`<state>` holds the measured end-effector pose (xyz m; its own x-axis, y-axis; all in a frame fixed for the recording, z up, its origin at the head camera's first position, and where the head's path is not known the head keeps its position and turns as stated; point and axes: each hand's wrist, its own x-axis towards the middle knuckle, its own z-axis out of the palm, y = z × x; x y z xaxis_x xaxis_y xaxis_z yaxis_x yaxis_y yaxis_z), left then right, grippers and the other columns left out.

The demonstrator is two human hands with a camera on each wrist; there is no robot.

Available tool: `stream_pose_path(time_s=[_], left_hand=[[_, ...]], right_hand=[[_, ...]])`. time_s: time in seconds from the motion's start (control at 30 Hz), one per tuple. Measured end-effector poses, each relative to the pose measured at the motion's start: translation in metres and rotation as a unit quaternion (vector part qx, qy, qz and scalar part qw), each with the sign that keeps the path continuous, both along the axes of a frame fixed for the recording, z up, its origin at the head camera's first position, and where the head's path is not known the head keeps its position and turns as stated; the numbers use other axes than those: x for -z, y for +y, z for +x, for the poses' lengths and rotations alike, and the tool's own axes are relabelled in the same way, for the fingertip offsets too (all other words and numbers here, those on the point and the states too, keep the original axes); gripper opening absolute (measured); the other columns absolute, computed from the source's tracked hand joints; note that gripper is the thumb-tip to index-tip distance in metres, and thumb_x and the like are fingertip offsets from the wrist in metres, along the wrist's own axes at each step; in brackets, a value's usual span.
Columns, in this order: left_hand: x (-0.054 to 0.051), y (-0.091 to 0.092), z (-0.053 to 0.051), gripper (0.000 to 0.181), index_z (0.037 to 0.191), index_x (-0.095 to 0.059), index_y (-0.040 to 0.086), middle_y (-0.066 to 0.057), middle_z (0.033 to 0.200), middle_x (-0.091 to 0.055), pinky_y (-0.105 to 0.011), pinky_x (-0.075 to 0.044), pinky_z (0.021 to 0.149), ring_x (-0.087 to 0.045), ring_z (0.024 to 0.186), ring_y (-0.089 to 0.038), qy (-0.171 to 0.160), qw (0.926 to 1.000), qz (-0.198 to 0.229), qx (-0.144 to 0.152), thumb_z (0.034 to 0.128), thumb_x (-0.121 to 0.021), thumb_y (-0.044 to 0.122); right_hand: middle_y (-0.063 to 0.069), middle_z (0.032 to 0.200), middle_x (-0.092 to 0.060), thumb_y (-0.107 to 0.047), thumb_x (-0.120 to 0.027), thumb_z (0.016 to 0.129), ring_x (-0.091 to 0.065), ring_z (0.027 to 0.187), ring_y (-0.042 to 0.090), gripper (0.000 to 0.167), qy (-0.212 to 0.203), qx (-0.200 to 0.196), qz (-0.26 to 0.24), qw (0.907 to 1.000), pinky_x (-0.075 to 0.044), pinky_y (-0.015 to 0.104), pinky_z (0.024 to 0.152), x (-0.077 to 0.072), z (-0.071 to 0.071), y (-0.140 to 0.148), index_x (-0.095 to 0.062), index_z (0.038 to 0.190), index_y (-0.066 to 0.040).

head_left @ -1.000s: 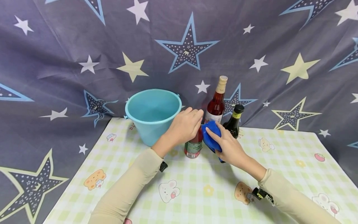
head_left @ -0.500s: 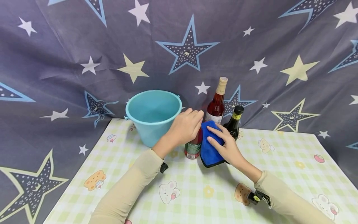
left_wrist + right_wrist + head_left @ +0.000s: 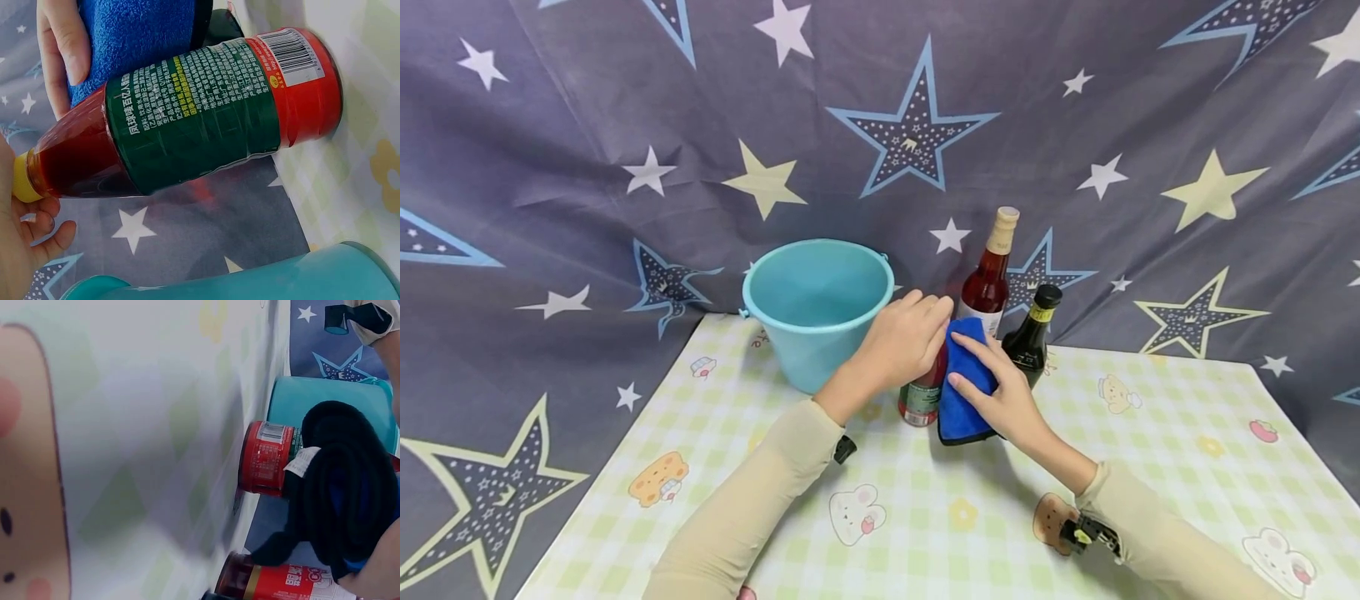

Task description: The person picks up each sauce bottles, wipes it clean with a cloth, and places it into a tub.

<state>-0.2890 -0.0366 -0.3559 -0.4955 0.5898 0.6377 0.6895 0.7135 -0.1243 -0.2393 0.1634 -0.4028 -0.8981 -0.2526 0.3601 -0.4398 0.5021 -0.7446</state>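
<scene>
A bottle of dark red sauce (image 3: 920, 402) with a green label stands upright on the table. My left hand (image 3: 904, 342) grips it at the top; in the left wrist view, fingers curl by its yellow cap (image 3: 24, 177). Against the bottle's right side my right hand (image 3: 1006, 398) holds a folded blue towel (image 3: 958, 417) with dark edging, fingers spread over its front. The right wrist view shows the towel (image 3: 344, 481) as a thick folded bundle with a white tag, partly covering the bottle.
Just left of the bottle stands a light blue bucket (image 3: 816, 346). Behind the towel and right hand are a tall red-brown bottle (image 3: 987, 290) and a dark bottle with a black cap (image 3: 1028, 337). A starry curtain (image 3: 865, 75) hangs behind the checked tablecloth (image 3: 925, 542).
The towel, bunched up a second ago, has turned to show a broad flat face hanging lower beside the bottle. My right hand has shifted slightly; the left keeps its hold on the bottle.
</scene>
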Motion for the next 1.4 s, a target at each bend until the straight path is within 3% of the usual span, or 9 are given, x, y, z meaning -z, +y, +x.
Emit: stream_pose_path(time_s=[0.23, 0.47, 0.63, 0.87, 1.0, 1.2, 1.4], left_hand=[[0.001, 0.0, 0.0, 0.014, 0.101, -0.052, 0.01, -0.002, 0.083, -0.056, -0.03, -0.042, 0.069, -0.049, 0.076, -0.022, -0.002, 1.0, -0.002, 0.002, 0.1065, -0.044, 0.02], [0.002, 0.001, -0.002, 0.013, 0.101, -0.052, 0.01, -0.003, 0.083, -0.056, -0.031, -0.043, 0.069, -0.05, 0.076, -0.022, -0.004, 1.0, 0.002, 0.008, 0.1059, -0.044, 0.019], [0.002, 0.002, -0.001, 0.012, 0.102, -0.052, 0.01, -0.003, 0.084, -0.057, -0.031, -0.043, 0.07, -0.05, 0.077, -0.022, -0.01, 0.9999, 0.001, 0.005, 0.1058, -0.046, 0.019], [0.003, 0.002, 0.001, 0.014, 0.105, -0.055, 0.009, -0.003, 0.087, -0.06, -0.031, -0.044, 0.072, -0.051, 0.079, -0.022, -0.013, 0.9999, 0.003, 0.001, 0.1062, -0.046, 0.02], [0.003, 0.001, 0.001, 0.016, 0.106, -0.055, 0.01, -0.003, 0.088, -0.061, -0.032, -0.045, 0.073, -0.052, 0.08, -0.022, -0.011, 0.9999, 0.001, 0.001, 0.1067, -0.044, 0.02], [-0.001, 0.0, -0.001, 0.016, 0.107, -0.056, 0.009, -0.003, 0.087, -0.061, -0.031, -0.044, 0.073, -0.052, 0.079, -0.023, 0.0, 1.0, -0.003, 0.005, 0.1067, -0.044, 0.021], [-0.002, -0.001, 0.002, 0.012, 0.106, -0.054, 0.009, -0.002, 0.086, -0.061, -0.031, -0.043, 0.073, -0.051, 0.079, -0.023, -0.008, 0.9999, 0.001, 0.012, 0.1056, -0.048, 0.019]], right_hand=[[0.011, 0.172, -0.012, -0.032, -0.051, 0.107, -0.009, 0.159, 0.039, 0.056, -0.072, -0.044, -0.004, 0.9964, -0.026, 0.071, 0.116, 0.003, -0.004, -0.007, -0.032, 0.16, -0.032], [0.01, 0.171, -0.015, -0.025, -0.035, 0.112, -0.012, 0.158, 0.035, 0.05, -0.086, -0.098, -0.063, 0.9894, -0.016, 0.066, 0.121, 0.009, -0.01, -0.007, -0.028, 0.161, -0.021], [0.009, 0.166, -0.029, -0.019, -0.046, 0.109, -0.027, 0.153, 0.035, 0.047, -0.065, -0.082, -0.087, 0.9907, -0.027, 0.064, 0.118, 0.012, -0.01, -0.004, -0.04, 0.156, -0.023], [0.014, 0.157, -0.046, -0.011, -0.064, 0.1, -0.032, 0.152, 0.038, 0.041, -0.004, -0.026, -0.084, 0.9961, -0.031, 0.064, 0.117, 0.011, -0.009, 0.004, -0.062, 0.141, -0.016], [0.013, 0.156, -0.047, -0.008, -0.067, 0.098, -0.043, 0.144, 0.038, 0.042, 0.001, -0.028, -0.071, 0.9971, -0.041, 0.064, 0.109, 0.005, -0.007, 0.012, -0.063, 0.139, -0.014], [0.011, 0.157, -0.045, -0.011, -0.068, 0.097, -0.046, 0.14, 0.039, 0.046, -0.003, -0.04, -0.032, 0.9987, -0.047, 0.065, 0.103, -0.004, -0.007, 0.017, -0.061, 0.142, -0.019], [0.017, 0.159, -0.041, -0.013, -0.07, 0.097, -0.034, 0.149, 0.043, 0.047, -0.011, -0.043, -0.005, 0.999, -0.037, 0.067, 0.112, 0.002, -0.009, 0.014, -0.061, 0.143, -0.02]])
